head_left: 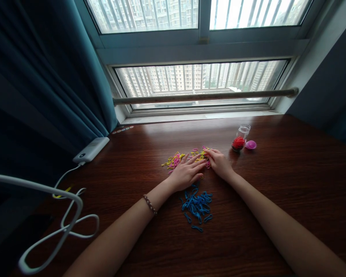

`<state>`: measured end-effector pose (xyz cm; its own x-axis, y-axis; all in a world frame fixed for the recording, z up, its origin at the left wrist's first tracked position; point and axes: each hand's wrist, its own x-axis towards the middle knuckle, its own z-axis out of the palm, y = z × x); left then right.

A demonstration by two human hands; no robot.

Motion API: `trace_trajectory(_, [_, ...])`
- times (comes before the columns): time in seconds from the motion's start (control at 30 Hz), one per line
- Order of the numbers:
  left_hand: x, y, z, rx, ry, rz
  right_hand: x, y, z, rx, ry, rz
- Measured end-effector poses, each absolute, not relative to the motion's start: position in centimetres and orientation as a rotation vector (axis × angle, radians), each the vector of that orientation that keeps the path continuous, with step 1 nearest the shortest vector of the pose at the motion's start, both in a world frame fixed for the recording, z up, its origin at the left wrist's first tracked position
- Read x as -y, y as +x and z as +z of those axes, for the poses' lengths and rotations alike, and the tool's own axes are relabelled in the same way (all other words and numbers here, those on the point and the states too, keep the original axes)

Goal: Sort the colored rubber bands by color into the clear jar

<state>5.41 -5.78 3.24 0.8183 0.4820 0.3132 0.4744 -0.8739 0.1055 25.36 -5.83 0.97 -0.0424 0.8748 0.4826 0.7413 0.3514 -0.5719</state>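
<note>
Left hand [187, 172] in the head view: palm down and open, fingers spread and stretched low over the wooden table [276, 184], tips pointing toward the right hand [219, 163]. Around the left wrist, a braided-looking bracelet [150, 204]. Right hand: fingers bent and turned inward, tips down among small loops; too small there to tell a pinched loop from a loose one.

Just beyond the left hand and to its left, close against the fingers, a mixed pink and yellow heap [173, 162] of loops. Between the fingertips of both hands and just beyond, a second pink and yellow heap [202, 154], partly hidden under the fingers. Near the left thumb, one yellowish loop [202, 177].

On the near side of the left hand, between the two forearms, a tangled blue heap [197, 204] of similar loops, with a few strays at its nearest edge and a few close to the thumb.

Beyond the right hand and to its right, apart from the fingers, a clear jar [242, 137] with red contents [238, 143] low inside. Just beside the jar, a pink lid-like piece [250, 145].

Well to the left of the left hand, a white device [91, 149] with a white cable [72, 169] at its near end. Left of the left forearm, a thicker white tube [40, 185], curving. Far beyond both hands, a window [202, 54] crossed by a rail [204, 97]; to the far left, a blue curtain [75, 77].
</note>
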Motion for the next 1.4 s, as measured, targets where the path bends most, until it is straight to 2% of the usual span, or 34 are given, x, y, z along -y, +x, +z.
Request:
trace_trajectory(0.23, [5.2, 5.4, 2.2, -1.186, 2.824, 0.554, 6.0, 25.5, 1.2, 1.833, -1.424, 0.027])
trace_trajectory(0.6, [5.7, 4.9, 2.6, -1.563, 2.688, 0.738, 6.5, 25.1, 1.5, 1.956, -1.534, -0.055])
trace_trajectory(0.67, [5.7, 4.8, 2.7, -1.579, 2.694, 0.762, 6.6, 24.7, 1.7, 2.086, -1.498, -0.060])
trace_trajectory(0.77, [5.4, 4.9, 2.8, -1.362, 2.805, 0.676, 6.5, 24.2, 1.6, 2.232, -1.529, -0.056])
trace_trajectory(0.83, [5.2, 4.9, 2.7, -1.200, 2.851, 0.564, 6.5, 24.1, 1.3, 2.223, -1.539, -0.042])
trace_trajectory(0.93, [4.9, 5.0, 2.3, -1.194, 2.805, 0.504, 6.3, 24.3, 1.0, 2.120, -1.505, 0.009])
trace_trajectory(1.4, [5.0, 4.8, 2.0, -1.483, 2.712, 0.722, 6.0, 25.1, 1.9, 1.637, -1.324, 0.368])
